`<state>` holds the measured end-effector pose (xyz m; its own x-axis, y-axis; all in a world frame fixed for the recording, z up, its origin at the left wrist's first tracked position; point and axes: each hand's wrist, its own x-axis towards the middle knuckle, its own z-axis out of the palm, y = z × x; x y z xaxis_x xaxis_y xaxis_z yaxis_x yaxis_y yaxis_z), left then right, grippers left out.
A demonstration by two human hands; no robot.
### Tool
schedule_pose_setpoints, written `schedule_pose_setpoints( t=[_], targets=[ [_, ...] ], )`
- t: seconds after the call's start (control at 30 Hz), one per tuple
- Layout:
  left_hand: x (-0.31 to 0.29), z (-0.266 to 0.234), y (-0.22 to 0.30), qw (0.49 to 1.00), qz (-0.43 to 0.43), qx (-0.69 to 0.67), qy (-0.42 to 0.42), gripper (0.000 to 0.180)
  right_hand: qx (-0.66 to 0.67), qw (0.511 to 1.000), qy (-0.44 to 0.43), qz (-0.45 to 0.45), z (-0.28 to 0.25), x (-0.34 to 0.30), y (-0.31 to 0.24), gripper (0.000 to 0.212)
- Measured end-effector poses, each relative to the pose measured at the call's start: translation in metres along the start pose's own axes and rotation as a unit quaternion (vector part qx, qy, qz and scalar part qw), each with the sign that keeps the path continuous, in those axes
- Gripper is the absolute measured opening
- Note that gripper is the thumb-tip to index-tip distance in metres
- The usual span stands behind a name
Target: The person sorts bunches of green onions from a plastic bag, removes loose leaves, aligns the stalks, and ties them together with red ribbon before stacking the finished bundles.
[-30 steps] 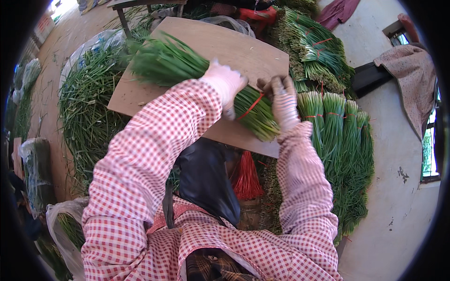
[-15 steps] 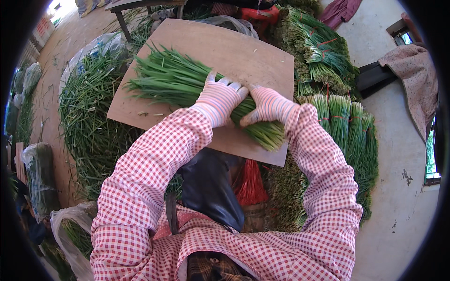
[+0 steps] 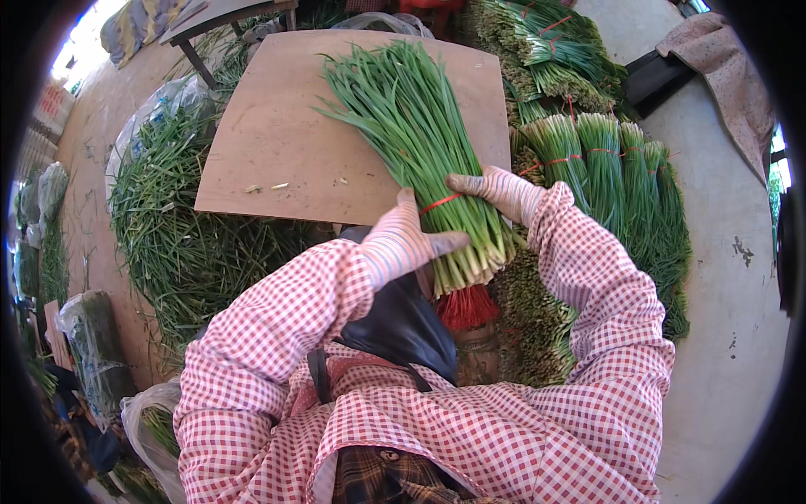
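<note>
A thick bunch of garlic chives [image 3: 420, 126] slants across the board, its green tips pointing away and its pale cut ends toward me. Round its lower part runs a red tie [image 3: 440, 202]. My left hand [image 3: 403, 239], in a striped glove, grips the bunch from the left, its thumb over the pale stems below the tie. From the right, my right hand [image 3: 499, 190], gloved alike, holds the bunch with its thumb close to the tie; its other fingers are hidden. The cut ends overhang the near edge of the wooden board [image 3: 277, 126].
Tied chive bunches [image 3: 600, 172] stand at the right, more piled behind them. Loose green leaves [image 3: 168, 218] heap up left of the board. Red strands [image 3: 467, 308] hang below the cut ends. A bench [image 3: 222, 17] stands far left, wrapped bundles [image 3: 92, 353] near left.
The bunch has swung from lying crosswise with tips left to pointing away from me, its cut ends nearer my body. Its red tie now shows. Both hands have shifted their hold.
</note>
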<state>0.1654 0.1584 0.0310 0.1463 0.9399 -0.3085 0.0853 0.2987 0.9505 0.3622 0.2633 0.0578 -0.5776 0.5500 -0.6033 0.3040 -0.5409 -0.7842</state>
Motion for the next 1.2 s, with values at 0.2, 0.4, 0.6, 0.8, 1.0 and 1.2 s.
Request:
schedule_pose_setpoints(
  t=[0.2, 0.4, 0.6, 0.8, 1.0, 1.2],
  targets=[
    [-0.006, 0.058, -0.012, 0.976, 0.03, -0.197, 0.086, 0.138, 0.063, 0.993, 0.06, -0.085, 0.029, -0.031, 0.011, 0.072],
    [-0.024, 0.056, -0.031, 0.962, 0.112, -0.246, 0.028, 0.144, 0.101, 0.961, 0.129, -0.221, 0.063, -0.048, 0.026, 0.062],
    [-0.017, 0.016, 0.013, 0.909, 0.409, 0.036, 0.078, 0.147, 0.134, 0.9, 0.089, -0.406, 0.079, -0.059, -0.014, 0.085],
    [0.028, -0.009, 0.087, 0.875, 0.387, -0.273, -0.103, 0.112, 0.028, 0.876, 0.123, -0.466, 0.042, -0.046, -0.062, 0.087],
    [0.132, -0.1, -0.054, 0.804, 0.133, -0.575, -0.074, 0.049, 0.15, 0.92, 0.02, -0.361, 0.09, 0.055, -0.032, 0.065],
    [0.045, 0.0, 0.042, 0.929, 0.271, -0.239, 0.075, 0.05, -0.352, 0.801, 0.252, -0.414, 0.053, -0.022, -0.099, 0.078]
  ],
)
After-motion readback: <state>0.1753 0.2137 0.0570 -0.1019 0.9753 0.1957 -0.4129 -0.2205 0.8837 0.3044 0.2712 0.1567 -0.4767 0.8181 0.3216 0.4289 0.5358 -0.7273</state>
